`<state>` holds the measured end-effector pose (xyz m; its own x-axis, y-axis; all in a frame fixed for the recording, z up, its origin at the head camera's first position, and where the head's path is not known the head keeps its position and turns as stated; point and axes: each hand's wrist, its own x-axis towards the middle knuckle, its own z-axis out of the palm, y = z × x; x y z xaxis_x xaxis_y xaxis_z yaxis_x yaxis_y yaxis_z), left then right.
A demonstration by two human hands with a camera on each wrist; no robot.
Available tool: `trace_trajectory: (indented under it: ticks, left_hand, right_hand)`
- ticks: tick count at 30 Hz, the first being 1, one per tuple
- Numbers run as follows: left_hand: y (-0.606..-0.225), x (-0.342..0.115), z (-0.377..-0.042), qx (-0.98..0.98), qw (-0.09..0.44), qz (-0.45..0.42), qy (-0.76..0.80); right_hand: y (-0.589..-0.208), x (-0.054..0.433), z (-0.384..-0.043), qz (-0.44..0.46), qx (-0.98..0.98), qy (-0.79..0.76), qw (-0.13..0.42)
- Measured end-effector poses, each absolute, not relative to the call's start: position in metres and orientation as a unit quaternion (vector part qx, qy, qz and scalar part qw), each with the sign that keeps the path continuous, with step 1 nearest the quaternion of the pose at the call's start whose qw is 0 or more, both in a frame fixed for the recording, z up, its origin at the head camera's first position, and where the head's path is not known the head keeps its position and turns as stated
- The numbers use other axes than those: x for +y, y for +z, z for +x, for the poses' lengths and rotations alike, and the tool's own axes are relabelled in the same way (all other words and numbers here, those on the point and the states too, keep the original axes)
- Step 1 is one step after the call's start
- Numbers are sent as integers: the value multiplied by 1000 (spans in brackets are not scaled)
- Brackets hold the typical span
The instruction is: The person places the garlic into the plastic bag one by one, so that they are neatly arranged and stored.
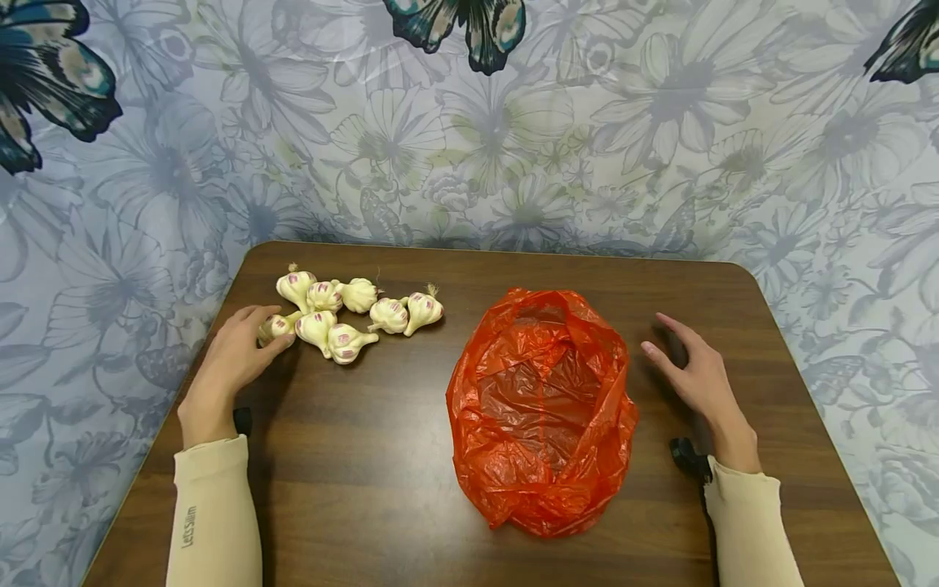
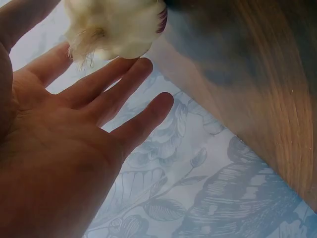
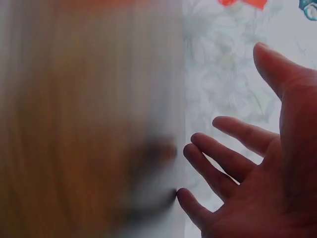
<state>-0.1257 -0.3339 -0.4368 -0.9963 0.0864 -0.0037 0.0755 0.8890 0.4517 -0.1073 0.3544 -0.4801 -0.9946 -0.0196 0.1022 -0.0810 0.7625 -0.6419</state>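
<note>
Several white garlic bulbs with purple streaks [image 1: 348,343] lie in a loose cluster at the table's far left. My left hand [image 1: 238,346] is at the leftmost garlic bulb [image 1: 276,328], thumb on the near side and fingers beyond it. In the left wrist view that garlic bulb [image 2: 119,27] shows its roots, and the fingers [image 2: 148,116] extend beneath it; whether they touch it is unclear. Right of centre stands a red plastic bag [image 1: 469,424], its mouth spread wide toward me. My right hand [image 1: 693,371] hovers right of the bag, fingers [image 3: 223,163] spread and holding nothing.
The brown wooden table [image 1: 352,489] has rounded far corners. Behind it hangs a pale floral backdrop [image 1: 513,163] with dark butterflies. A small black device [image 1: 689,458] sits at my right wrist.
</note>
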Motion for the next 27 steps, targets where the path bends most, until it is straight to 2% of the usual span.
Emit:
trace_trajectory:
  ticks: [10, 19, 27]
  left_hand:
    - [-438, -332, -128, 971, 47, 37, 233]
    - [-436, -331, -131, 972, 63, 47, 221]
    - [-437, -331, -129, 972, 74, 49, 217]
  right_hand:
    - [-488, 329, -105, 45, -898, 437, 33]
    - [-499, 333, -97, 89, -851, 515, 48]
    - [-504, 331, -88, 79, -859, 505, 31]
